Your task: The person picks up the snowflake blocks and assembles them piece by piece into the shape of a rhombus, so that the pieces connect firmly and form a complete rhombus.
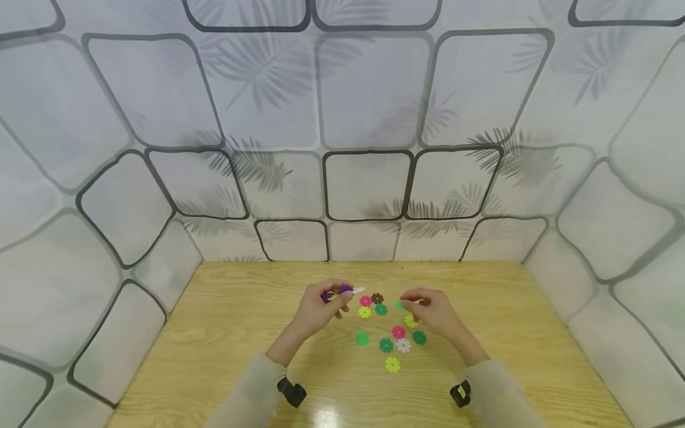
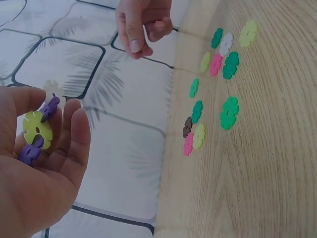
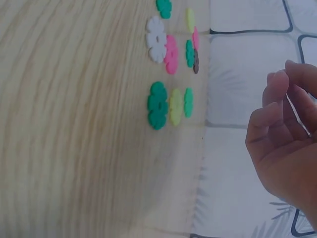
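head view shows a yellow disc [image 1: 389, 367] nearest on the table [image 1: 241, 333], then more loose discs [image 1: 395, 334], flanked by the left hand [image 1: 317, 310], gripping a purple, yellow and white chain [image 2: 32, 126], and the right hand [image 1: 436, 309], loosely curled, nothing visible in it, before a patterned wall [image 1: 369, 184].

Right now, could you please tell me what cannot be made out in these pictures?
Head view: the right hand covers part of the light green disc.
Left wrist view: the white disc ending the joined discs in the left hand blurs into the pale backdrop.
Right wrist view: the top edge cuts off part of the topmost green disc.
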### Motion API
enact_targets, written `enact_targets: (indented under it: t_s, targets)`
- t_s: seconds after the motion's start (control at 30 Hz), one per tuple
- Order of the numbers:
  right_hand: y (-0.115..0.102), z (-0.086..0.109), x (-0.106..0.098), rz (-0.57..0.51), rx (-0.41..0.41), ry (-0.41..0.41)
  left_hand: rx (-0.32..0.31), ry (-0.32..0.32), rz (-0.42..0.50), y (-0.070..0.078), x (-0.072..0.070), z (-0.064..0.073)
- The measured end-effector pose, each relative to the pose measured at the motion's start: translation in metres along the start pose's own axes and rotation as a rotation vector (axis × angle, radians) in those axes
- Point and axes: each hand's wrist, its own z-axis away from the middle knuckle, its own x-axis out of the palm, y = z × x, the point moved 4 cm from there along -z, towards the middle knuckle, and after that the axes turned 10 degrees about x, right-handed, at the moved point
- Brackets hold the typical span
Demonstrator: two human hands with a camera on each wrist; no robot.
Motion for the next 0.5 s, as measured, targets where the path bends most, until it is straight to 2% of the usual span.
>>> enact_targets:
  t_s: [0.3, 0.5]
  targets:
    - [0.021, 0.001, -0.006, 0.035, 0.049, 0.017, 0.006, -0.009, 0.081, 0.002, 0.0, 0.002]
    - [0.029, 0.004, -0.008, 0.052, 0.074, 0.019, -0.001, -0.006, 0.099, 0.001, 0.0, 0.002]
